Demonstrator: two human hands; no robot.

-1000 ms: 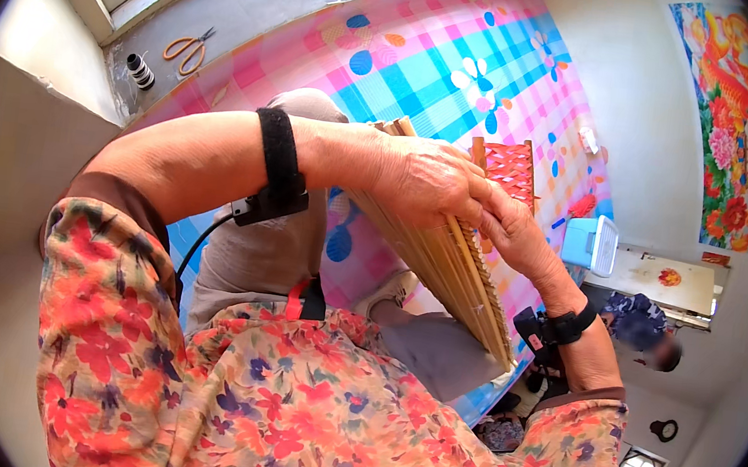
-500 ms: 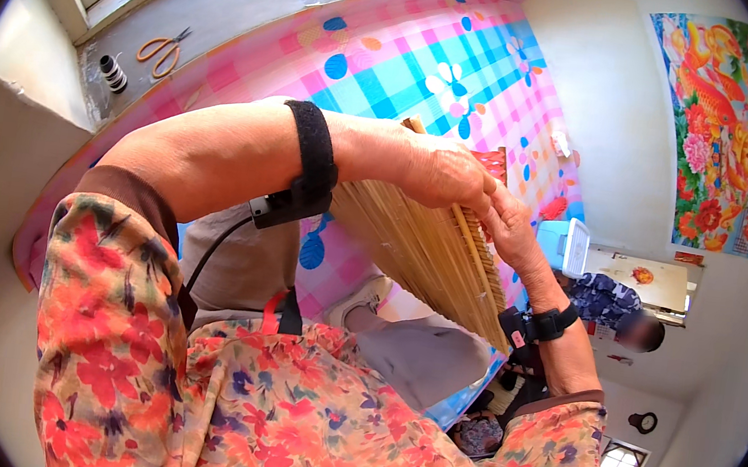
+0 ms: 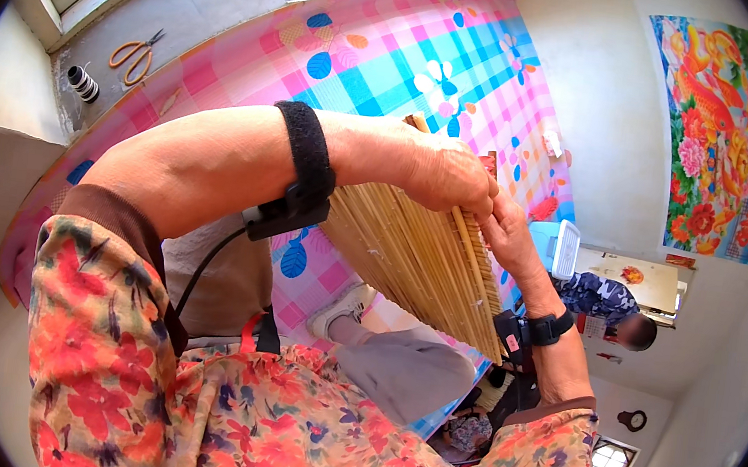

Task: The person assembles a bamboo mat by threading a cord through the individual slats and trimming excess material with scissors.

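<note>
A stiff panel of yellow-brown straw stalks [image 3: 417, 261], laid side by side, stands tilted above my lap. My left hand [image 3: 452, 173] reaches over its upper edge, fingers curled and pressed onto that edge. My right hand [image 3: 508, 235] comes from the right, with its fingers bent and pinched at the same edge, against my left fingertips. A thicker stalk [image 3: 466, 235] runs down the panel beside the fingers. Part of a red strip [image 3: 490, 162] shows just behind my left hand. Whatever lies between the two sets of fingertips is hidden.
A pink and blue checked sheet [image 3: 383, 73] lies under me. Orange-handled scissors [image 3: 137, 59] and a black-and-white spool [image 3: 83, 84] lie on the grey windowsill at the left. A light blue box [image 3: 552, 247] stands at the right, with another person [image 3: 601, 301] beyond it.
The whole view has shifted slightly, and the straw panel's face is turned a little more into sight. Both hands keep their hold on its upper edge, fingertips still together.
</note>
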